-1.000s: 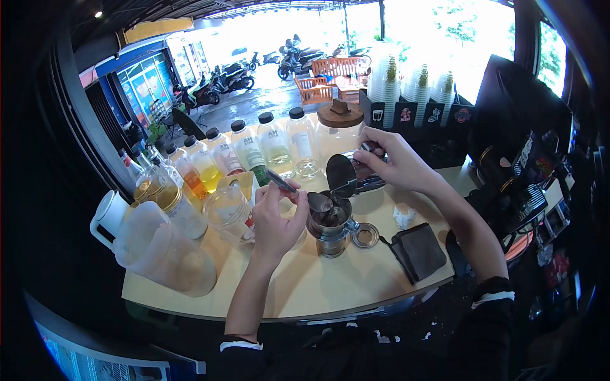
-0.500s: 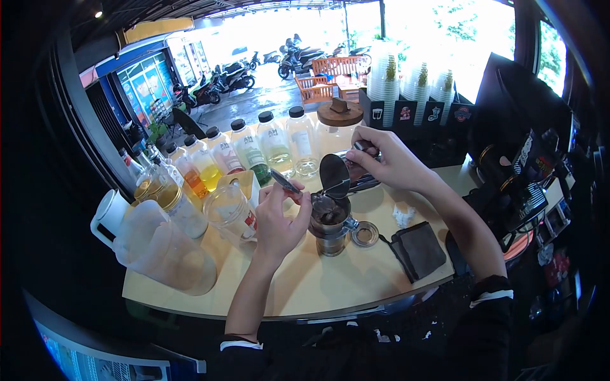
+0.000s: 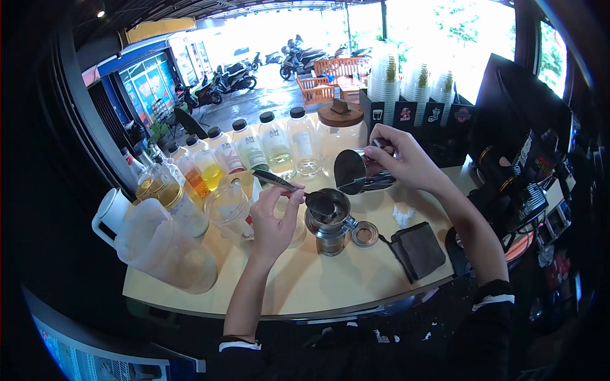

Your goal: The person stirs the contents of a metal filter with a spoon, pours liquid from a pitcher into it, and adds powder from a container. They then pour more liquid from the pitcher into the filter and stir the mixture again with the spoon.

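My left hand (image 3: 273, 225) pinches the handle of a dark spoon (image 3: 320, 203), whose bowl hangs over the mouth of a metal pot (image 3: 331, 246). The pot stands upright on the counter with dark contents inside. A steel pitcher (image 3: 351, 173) is gripped by its handle in my right hand (image 3: 405, 160). It is tilted on its side, its mouth facing left, and its lower lip sits just above the pot's right rim. A small round metal lid (image 3: 364, 234) lies against the pot's right side.
Capped bottles (image 3: 273, 149) line the back of the counter (image 3: 305, 295), beside a wood-lidded glass jar (image 3: 340, 140). Left stand a plastic pitcher (image 3: 162, 247) and a clear jar (image 3: 227, 209). Right lie a crumpled tissue (image 3: 403, 216) and dark folded cloth (image 3: 419, 251). Stacked cups (image 3: 384, 82) rise behind.
The steel pitcher has moved right, away from over the pot's mouth. The spoon has swung down, so its bowl now lies over the pot's opening.
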A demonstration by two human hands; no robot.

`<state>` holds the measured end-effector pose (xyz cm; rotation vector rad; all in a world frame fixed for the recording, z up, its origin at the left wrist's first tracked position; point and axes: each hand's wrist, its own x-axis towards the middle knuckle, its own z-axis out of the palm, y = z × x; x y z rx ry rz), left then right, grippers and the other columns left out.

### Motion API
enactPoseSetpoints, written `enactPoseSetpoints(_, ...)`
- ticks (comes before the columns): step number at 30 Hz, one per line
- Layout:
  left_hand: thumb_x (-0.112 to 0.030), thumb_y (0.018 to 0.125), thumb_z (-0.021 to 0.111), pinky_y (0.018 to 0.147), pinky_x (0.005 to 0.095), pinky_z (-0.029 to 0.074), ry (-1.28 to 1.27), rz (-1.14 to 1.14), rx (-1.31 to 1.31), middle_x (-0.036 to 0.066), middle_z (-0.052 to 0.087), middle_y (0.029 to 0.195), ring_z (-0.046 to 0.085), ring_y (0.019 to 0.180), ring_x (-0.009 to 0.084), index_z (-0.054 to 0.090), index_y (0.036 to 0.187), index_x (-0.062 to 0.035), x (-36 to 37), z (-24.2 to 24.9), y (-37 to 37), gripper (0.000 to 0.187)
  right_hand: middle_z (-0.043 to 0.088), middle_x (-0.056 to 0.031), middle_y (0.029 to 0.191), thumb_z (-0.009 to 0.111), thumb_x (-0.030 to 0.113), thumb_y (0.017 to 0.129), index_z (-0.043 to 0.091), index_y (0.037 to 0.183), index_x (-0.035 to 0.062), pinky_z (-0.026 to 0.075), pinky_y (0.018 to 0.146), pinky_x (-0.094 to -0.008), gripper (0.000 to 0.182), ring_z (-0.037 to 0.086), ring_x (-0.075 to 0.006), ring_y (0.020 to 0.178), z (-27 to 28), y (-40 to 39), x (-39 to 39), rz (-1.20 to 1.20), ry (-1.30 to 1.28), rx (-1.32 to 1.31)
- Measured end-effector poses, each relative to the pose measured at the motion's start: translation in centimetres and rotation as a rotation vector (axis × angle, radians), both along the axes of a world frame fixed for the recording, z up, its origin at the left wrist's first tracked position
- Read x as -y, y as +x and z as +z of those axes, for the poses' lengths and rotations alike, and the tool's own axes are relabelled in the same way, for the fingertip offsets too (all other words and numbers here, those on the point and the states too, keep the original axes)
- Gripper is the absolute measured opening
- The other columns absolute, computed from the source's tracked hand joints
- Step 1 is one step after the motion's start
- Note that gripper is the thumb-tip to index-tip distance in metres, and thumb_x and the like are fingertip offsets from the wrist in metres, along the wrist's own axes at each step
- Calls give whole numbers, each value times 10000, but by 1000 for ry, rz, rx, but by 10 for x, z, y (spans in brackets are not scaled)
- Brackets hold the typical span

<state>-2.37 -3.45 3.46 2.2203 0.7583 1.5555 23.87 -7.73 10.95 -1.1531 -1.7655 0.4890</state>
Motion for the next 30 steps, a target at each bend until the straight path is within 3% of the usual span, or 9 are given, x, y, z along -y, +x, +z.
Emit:
enactPoseSetpoints(4,-129,932,595,769,264,455,-112,-67,67,50,635,847,593,802,110,622,990,7,1,-2,1,151,579,-62,690,598,66,916,491,888,-43,457,595,-242,156,586,-46,730,2,-2,6,42,-26,-127)
enactPoseSetpoints(6,-123,936,587,787,261,451,-144,-102,103,43,623,865,580,823,108,613,992,8,0,-5,1,145,580,-25,795,550,96,953,459,888,-10,567,706,-234,154,611,-43,788,4,0,7,46,-21,-3)
enactPoseSetpoints(16,-105,964,522,830,277,463,-301,-328,266,68,609,964,589,901,131,582,1032,20,-3,-18,-5,154,564,-30,750,553,87,946,454,876,-18,564,669,-229,161,631,-65,770,10,-14,6,31,34,107)
enactPoseSetpoints(18,-106,968,516,838,278,457,-316,-345,271,66,600,976,579,910,129,577,1035,20,-3,-19,-5,154,403,-38,594,631,100,882,493,835,-35,334,506,-298,199,372,-85,568,12,-21,8,25,113,80)
enactPoseSetpoints(28,-85,962,519,839,283,458,-293,-329,311,68,590,993,568,910,128,573,1026,20,-1,-18,-11,134,367,-66,588,635,115,872,484,818,-28,326,501,-315,214,354,-114,545,15,-25,6,21,136,114)
enactPoseSetpoints(30,-76,958,523,836,282,462,-288,-308,339,70,591,999,571,909,128,573,1027,22,0,-16,-14,129,582,-43,738,530,66,950,457,871,-29,571,654,-235,144,659,-97,738,13,-18,2,42,49,172)
